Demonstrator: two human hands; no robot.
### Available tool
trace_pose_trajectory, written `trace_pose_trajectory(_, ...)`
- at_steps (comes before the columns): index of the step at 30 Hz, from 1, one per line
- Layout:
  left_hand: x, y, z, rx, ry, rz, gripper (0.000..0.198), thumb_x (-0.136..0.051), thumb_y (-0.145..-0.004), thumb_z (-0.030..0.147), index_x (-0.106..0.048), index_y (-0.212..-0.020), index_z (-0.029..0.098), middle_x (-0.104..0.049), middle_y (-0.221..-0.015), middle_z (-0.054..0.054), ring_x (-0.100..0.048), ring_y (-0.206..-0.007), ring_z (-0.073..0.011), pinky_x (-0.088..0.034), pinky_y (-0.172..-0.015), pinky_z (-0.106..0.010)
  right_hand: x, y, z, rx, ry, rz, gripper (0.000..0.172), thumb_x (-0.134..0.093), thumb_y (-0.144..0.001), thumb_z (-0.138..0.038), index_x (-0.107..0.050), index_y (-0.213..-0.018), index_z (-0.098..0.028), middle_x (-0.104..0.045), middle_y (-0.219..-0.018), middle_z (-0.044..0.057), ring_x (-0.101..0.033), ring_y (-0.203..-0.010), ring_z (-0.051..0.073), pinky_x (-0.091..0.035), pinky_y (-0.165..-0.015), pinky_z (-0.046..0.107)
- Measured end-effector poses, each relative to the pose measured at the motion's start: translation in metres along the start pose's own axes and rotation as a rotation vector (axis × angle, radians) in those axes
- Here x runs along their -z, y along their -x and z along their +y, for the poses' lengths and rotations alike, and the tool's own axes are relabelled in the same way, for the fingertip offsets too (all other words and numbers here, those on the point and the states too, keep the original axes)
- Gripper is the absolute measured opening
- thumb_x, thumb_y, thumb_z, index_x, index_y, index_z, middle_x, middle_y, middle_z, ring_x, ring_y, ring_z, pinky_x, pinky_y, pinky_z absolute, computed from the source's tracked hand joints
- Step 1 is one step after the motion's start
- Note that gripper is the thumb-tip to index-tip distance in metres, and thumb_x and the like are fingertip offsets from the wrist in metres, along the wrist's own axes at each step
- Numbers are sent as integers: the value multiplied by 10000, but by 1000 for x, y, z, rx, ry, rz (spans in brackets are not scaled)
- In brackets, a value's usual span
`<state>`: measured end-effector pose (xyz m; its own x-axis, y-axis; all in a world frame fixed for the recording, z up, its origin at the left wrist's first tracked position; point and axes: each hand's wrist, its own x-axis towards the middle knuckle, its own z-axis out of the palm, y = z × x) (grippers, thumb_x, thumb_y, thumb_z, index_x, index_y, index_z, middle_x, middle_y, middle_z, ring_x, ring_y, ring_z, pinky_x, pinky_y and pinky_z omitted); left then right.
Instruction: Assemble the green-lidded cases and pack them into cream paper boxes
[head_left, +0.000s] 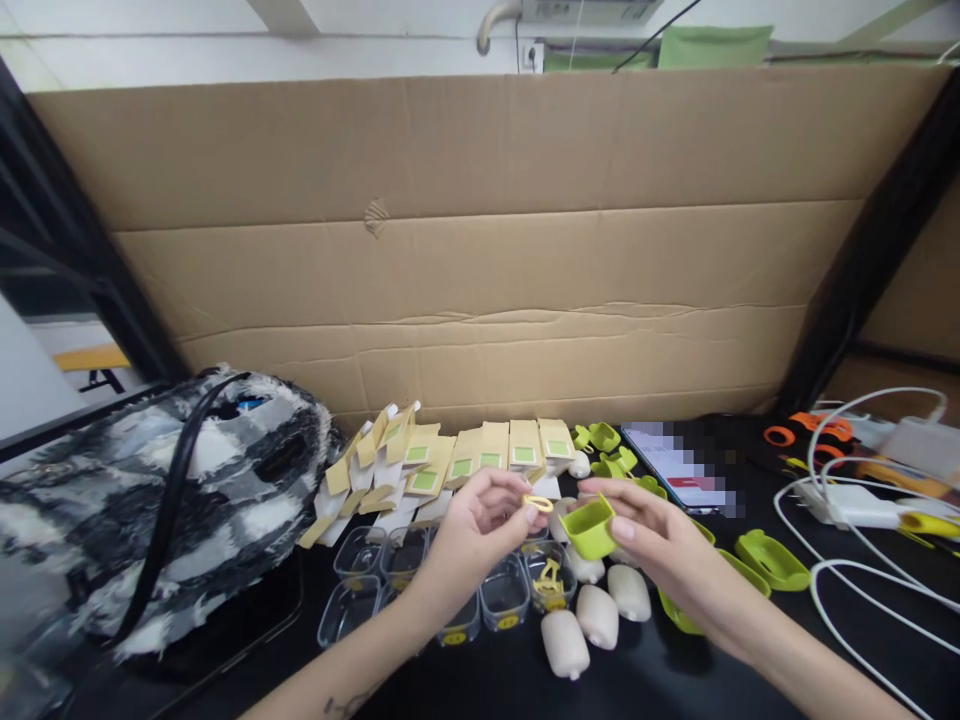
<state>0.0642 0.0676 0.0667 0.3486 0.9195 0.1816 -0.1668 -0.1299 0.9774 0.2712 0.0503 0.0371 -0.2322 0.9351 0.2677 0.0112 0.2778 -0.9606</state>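
Note:
My left hand (486, 522) pinches a small pale-yellow ring-shaped piece (538, 503) between thumb and fingertips. My right hand (651, 527) grips an open, box-like lime-green plastic shell (590, 535), its hollow side tilted up. Ring and shell are close together but apart. Under my hands stand several clear plastic cups (504, 592), and one cup (548, 598) contains more yellow pieces. Several cream-coloured rounded blocks (565, 643) with small nubs lie in front of the shell. Beyond my left hand are rows of folded beige cartons (425, 478) with green squares.
More lime-green shells (772, 560) lie right of my right hand. Behind them is a phone (671, 465). White cables (784, 500) and orange-handled scissors (780, 435) are at the right. A shaggy black-and-white bag (247, 480) fills the left. A cardboard wall (480, 260) closes the back.

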Motion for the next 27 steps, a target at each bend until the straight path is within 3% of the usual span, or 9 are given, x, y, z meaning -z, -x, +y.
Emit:
trace_pose_trajectory(4,2,4,2,-91,-168,-31,127,-643,-788,214,-564,-882,180,-711,-858,-27,-682,-820,-142,-541,-772,-284,-3,3,4,87,-23,-11,413,-678,-801,-454,-539,-1161,-304,-704,-1091,81,-678,-1027,255,-564,-862,426)
trace_pose_trajectory(8,5,9,9,-345,-551,-77,133,-587,-821,143,-633,-943,171,-723,-948,-49,-677,-896,-153,-522,-835,-290,-6,11,7,238,113,3,511,-716,-794,-252,-489,-1239,-360,-659,-1202,46,-632,-1124,232,-544,-936,392)
trace_pose_trajectory(12,3,15,14,-567,-687,-131,122,-586,-804,79,-641,-892,143,-713,-917,-68,-661,-898,-157,-507,-829,-279,-9,18,12,401,307,64,629,-698,-799,-163,-408,-1320,-364,-607,-1260,54,-607,-1162,241,-548,-953,397)
trace_pose_trajectory(21,-5,19,5,-611,-801,-112,120,-608,-754,51,-605,-780,169,-712,-840,-21,-605,-822,-158,-457,-814,-306,-20,21,24,618,403,117,666,-684,-775,-74,-401,-1295,-380,-500,-1204,63,-468,-1267,307,-442,-1026,566)
trace_pose_trajectory(27,-5,22,9,-634,-838,-187,85,-585,-806,97,-599,-763,168,-716,-809,-15,-602,-776,-143,-432,-810,-296,-21,25,28,545,485,104,663,-668,-808,-155,-355,-1357,-353,-505,-1263,91,-509,-1218,297,-497,-981,512)
